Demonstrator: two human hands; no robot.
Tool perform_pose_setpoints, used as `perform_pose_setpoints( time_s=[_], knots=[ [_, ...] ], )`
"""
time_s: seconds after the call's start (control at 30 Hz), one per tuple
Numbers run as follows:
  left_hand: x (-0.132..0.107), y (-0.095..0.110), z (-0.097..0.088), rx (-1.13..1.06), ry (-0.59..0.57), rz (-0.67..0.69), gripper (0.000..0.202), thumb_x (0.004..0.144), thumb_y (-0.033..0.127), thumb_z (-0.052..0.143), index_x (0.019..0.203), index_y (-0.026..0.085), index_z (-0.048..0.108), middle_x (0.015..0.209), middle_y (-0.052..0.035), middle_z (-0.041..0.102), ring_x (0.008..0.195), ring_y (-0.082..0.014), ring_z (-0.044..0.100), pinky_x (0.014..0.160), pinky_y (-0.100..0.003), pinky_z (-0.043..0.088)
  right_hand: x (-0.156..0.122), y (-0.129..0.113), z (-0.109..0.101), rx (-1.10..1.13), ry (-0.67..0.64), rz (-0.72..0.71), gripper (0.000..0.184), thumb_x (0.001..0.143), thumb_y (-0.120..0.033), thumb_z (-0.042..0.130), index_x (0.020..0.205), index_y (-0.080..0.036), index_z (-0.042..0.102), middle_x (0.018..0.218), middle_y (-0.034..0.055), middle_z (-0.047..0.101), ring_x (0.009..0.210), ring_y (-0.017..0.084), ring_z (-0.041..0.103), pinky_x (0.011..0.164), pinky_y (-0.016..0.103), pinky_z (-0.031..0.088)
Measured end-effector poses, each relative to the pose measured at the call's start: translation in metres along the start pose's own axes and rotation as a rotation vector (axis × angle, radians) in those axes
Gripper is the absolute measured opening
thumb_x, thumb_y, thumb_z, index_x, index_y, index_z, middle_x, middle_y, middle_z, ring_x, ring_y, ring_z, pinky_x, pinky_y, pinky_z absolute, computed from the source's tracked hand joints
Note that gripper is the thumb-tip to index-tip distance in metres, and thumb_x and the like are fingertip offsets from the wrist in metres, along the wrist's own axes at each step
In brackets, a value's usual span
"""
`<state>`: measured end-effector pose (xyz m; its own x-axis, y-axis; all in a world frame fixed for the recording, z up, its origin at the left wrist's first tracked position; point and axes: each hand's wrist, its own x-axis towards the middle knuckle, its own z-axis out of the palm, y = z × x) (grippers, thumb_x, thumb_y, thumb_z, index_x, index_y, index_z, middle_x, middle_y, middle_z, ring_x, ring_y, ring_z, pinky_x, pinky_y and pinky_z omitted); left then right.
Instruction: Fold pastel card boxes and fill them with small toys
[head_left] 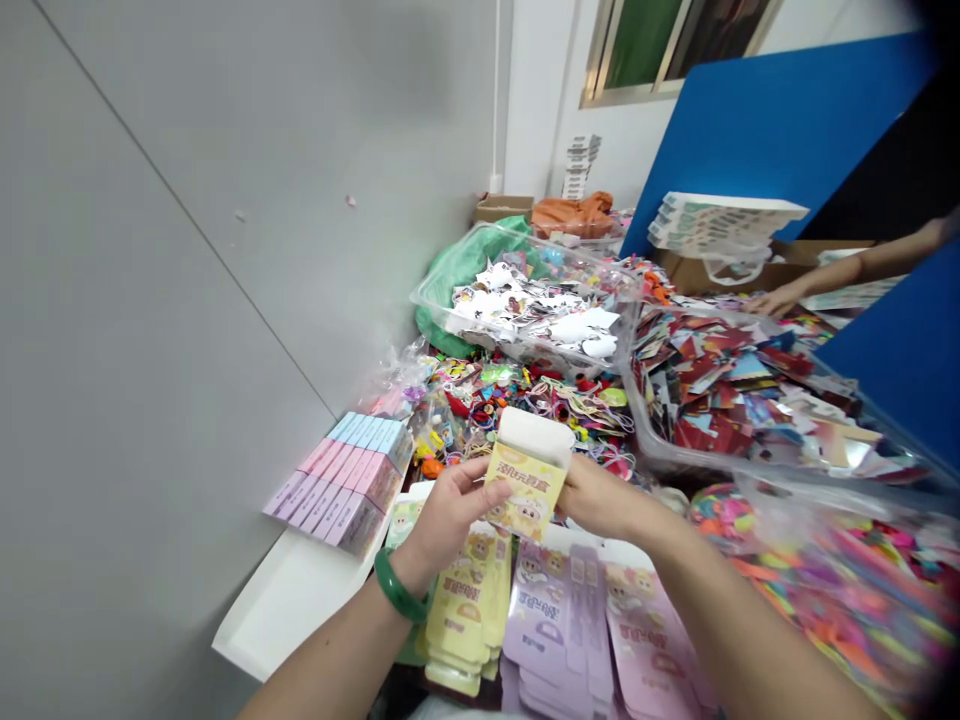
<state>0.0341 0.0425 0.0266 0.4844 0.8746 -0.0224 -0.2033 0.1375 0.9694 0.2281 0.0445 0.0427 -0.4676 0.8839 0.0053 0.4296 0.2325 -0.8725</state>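
Note:
A small yellow carton [529,490] with a printed front and a raised white top flap is held up between my hands. My left hand [461,510] grips its left side, the thumb lying across the front. At the right side, my right hand [596,495] holds it from behind, so most of those fingers are hidden. Just below lie flat, unfolded cartons in stacks: yellow ones [461,610], purple ones [544,630] and pink ones [652,640]. Part of a green one [405,515] shows behind my left wrist.
Rows of finished-looking boxes [349,480] stand on a white board [292,600] by the grey wall. Clear bins of paper cut-outs [540,315] and cards [720,380] are beyond. Colourful trinkets [555,400] fill the middle. Another person's hand [780,298] reaches in at right, near blue panels [757,130].

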Motion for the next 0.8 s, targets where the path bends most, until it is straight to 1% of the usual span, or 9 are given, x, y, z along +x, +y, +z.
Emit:
perform_pose_setpoints(
  time_s=[0.07, 0.13, 0.23, 0.3, 0.4, 0.47, 0.53, 0.67, 0.8],
  knots=[
    [0.0, -0.002, 0.003, -0.03, -0.005, -0.02, 0.039, 0.08, 0.032, 0.073, 0.113, 0.013, 0.07, 0.103, -0.0099, 0.075, 0.087, -0.0235, 0.071, 0.08, -0.033, 0.054, -0.003, 0.007, 0.003, 0.052, 0.007, 0.08, 0.021, 0.083, -0.021, 0.044, 0.071, -0.019, 0.06, 0.066, 0.0, 0.061, 0.052, 0.011, 0.051, 0.049, 0.024, 0.042],
    [0.0, -0.002, 0.006, -0.066, -0.005, -0.033, 0.037, 0.08, 0.03, 0.073, 0.113, 0.013, 0.07, 0.102, -0.0097, 0.076, 0.085, -0.022, 0.071, 0.078, -0.032, 0.055, -0.005, 0.014, 0.008, 0.138, 0.021, 0.097, 0.018, 0.083, -0.022, 0.043, 0.075, -0.019, 0.06, 0.065, -0.001, 0.058, 0.05, 0.011, 0.048, 0.046, 0.023, 0.04],
    [-0.001, -0.001, 0.01, -0.119, 0.043, -0.049, 0.037, 0.08, 0.03, 0.072, 0.113, 0.013, 0.07, 0.101, -0.0094, 0.076, 0.079, -0.02, 0.071, 0.067, -0.027, 0.054, -0.008, 0.022, 0.014, 0.266, 0.037, 0.043, 0.013, 0.079, -0.024, 0.053, 0.087, -0.019, 0.061, 0.073, -0.0009, 0.061, 0.061, 0.012, 0.053, 0.056, 0.024, 0.044],
    [-0.002, -0.001, 0.012, -0.149, 0.088, -0.051, 0.037, 0.078, 0.031, 0.073, 0.11, 0.013, 0.071, 0.098, -0.0093, 0.076, 0.073, -0.0187, 0.071, 0.06, -0.025, 0.052, -0.011, 0.027, 0.016, 0.301, 0.064, 0.05, 0.015, 0.075, -0.029, 0.06, 0.084, -0.018, 0.062, 0.073, -0.0013, 0.061, 0.065, 0.013, 0.053, 0.059, 0.024, 0.043],
    [-0.004, -0.002, 0.013, -0.168, 0.127, -0.058, 0.035, 0.075, 0.033, 0.076, 0.103, 0.013, 0.073, 0.096, -0.0094, 0.077, 0.073, -0.0187, 0.07, 0.063, -0.027, 0.053, -0.016, 0.033, 0.013, 0.33, 0.212, 0.142, 0.027, 0.072, -0.043, 0.063, 0.069, -0.018, 0.057, 0.058, -0.0044, 0.049, 0.053, 0.01, 0.043, 0.051, 0.023, 0.034],
    [-0.006, -0.006, 0.013, -0.171, 0.131, -0.08, 0.036, 0.075, 0.033, 0.075, 0.106, 0.013, 0.072, 0.099, -0.0096, 0.076, 0.077, -0.02, 0.071, 0.068, -0.029, 0.054, -0.019, 0.036, 0.011, 0.381, 0.321, 0.2, 0.034, 0.07, -0.052, 0.064, 0.068, -0.018, 0.058, 0.053, -0.0062, 0.043, 0.047, 0.008, 0.035, 0.046, 0.022, 0.028],
    [-0.008, -0.012, 0.014, -0.171, 0.118, -0.099, 0.039, 0.077, 0.032, 0.074, 0.111, 0.014, 0.07, 0.102, -0.0099, 0.076, 0.08, -0.0208, 0.071, 0.072, -0.031, 0.054, -0.02, 0.039, 0.01, 0.426, 0.41, 0.242, 0.04, 0.068, -0.057, 0.065, 0.072, -0.018, 0.062, 0.052, -0.006, 0.043, 0.044, 0.008, 0.034, 0.043, 0.023, 0.025],
    [-0.009, -0.021, 0.016, -0.13, 0.082, -0.111, 0.039, 0.08, 0.032, 0.072, 0.115, 0.016, 0.068, 0.107, -0.0092, 0.074, 0.083, -0.0213, 0.07, 0.074, -0.032, 0.054, -0.02, 0.045, 0.012, 0.421, 0.638, 0.238, 0.044, 0.066, -0.058, 0.067, 0.08, -0.016, 0.07, 0.057, -0.002, 0.051, 0.046, 0.01, 0.037, 0.042, 0.024, 0.027],
    [-0.011, -0.024, 0.013, 0.007, 0.081, -0.06, 0.038, 0.078, 0.033, 0.073, 0.113, 0.017, 0.069, 0.11, -0.0086, 0.073, 0.097, -0.0239, 0.068, 0.088, -0.036, 0.052, -0.04, 0.036, 0.002, 0.311, 0.843, 0.214, 0.038, 0.071, -0.054, 0.068, 0.081, -0.018, 0.071, 0.057, -0.0008, 0.053, 0.048, 0.012, 0.042, 0.043, 0.025, 0.032]
  ],
)
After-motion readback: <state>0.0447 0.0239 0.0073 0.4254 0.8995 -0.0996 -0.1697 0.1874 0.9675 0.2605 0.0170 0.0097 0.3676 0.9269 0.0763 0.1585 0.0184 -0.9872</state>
